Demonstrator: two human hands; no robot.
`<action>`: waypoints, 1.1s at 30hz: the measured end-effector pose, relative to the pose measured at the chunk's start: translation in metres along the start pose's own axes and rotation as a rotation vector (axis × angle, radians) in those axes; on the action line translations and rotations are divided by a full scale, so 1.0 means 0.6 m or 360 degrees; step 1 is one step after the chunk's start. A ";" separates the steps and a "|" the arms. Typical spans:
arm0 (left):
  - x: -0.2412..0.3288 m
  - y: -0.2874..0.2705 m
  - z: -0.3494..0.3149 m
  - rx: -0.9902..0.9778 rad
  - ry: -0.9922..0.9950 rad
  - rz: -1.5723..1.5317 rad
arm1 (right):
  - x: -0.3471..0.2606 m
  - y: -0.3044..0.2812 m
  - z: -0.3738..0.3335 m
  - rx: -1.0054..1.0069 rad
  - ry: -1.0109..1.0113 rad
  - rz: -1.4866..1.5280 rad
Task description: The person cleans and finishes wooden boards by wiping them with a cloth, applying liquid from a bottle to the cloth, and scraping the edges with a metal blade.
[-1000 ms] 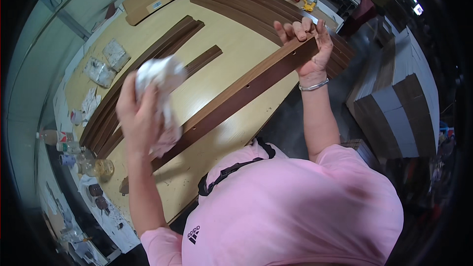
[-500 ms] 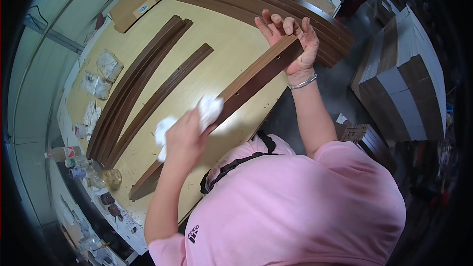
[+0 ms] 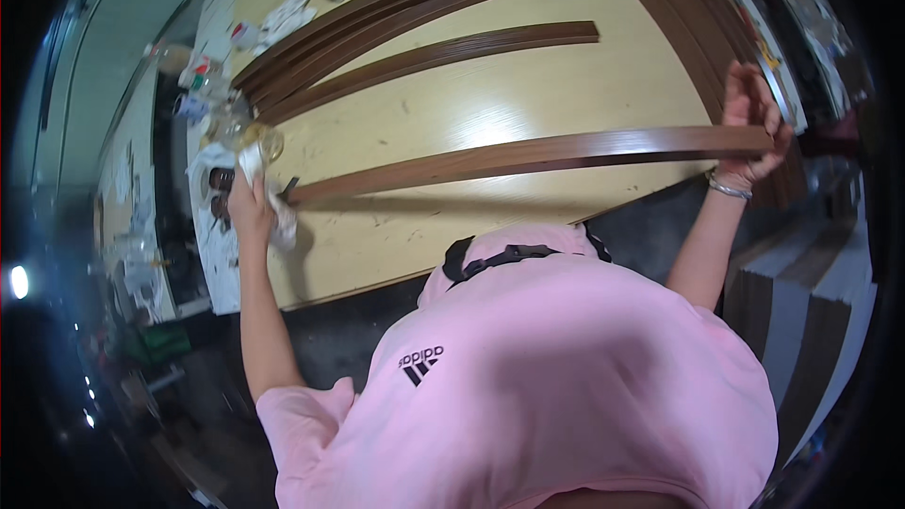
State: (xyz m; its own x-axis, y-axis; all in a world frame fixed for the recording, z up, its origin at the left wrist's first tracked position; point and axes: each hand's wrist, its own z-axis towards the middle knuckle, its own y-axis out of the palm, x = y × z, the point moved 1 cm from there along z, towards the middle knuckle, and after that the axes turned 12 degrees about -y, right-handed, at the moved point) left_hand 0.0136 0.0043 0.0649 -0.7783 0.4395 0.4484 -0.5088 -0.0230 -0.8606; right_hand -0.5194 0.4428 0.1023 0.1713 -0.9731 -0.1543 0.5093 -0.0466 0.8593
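Wood strip (image 3: pixel 528 155), brown and long, stretched crosswise above the near part of the counter (image 3: pixel 650 85), shadow beneath, right end in the right hand (image 3: pixel 754 123), left end low beside the left hand (image 3: pixel 248 209). Right fingers loosely curled about the end, a few standing upward and slightly apart rather than clamped hard; left fingers pinching a white cloth (image 3: pixel 252 162) just beside the strip's left tip, impossible to tell whether touching it. Probably stiff along its whole length, of moderate weight yet awkward reach, so likely to dip at an unsupported end. Smooth-looking, with a shine toward the right, hence perhaps a little slippery under bare skin; hardly fragile, though probably easy to scratch or dent at the corners. Best held near both ends, or cradled from below toward the middle for balance, thumb opposite fingers across the narrow width. Worth keeping away from the yellowish jar (image 3: pixel 271 143) near the left tip and from the other brown strips (image 3: pixel 434 55) lying farther back.
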 end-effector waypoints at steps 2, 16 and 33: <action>0.074 -0.009 0.018 0.0183 0.0113 -0.0213 | -0.013 -0.025 0.001 0.0044 -0.0045 -0.0158; 0.238 0.117 -0.098 -0.0577 0.0529 -0.0224 | -0.048 -0.045 -0.007 -0.0031 0.0283 -0.0142; 0.259 0.174 -0.146 -0.1019 0.0121 0.0058 | -0.003 -0.047 -0.054 -0.1359 0.0606 -0.3919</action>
State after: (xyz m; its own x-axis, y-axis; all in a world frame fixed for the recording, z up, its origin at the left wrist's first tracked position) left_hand -0.1282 0.1490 0.0235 -0.7510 0.5113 0.4179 -0.1441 0.4907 -0.8593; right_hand -0.5071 0.4530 0.0625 -0.8118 0.5717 -0.1188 -0.0159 -0.2252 -0.9742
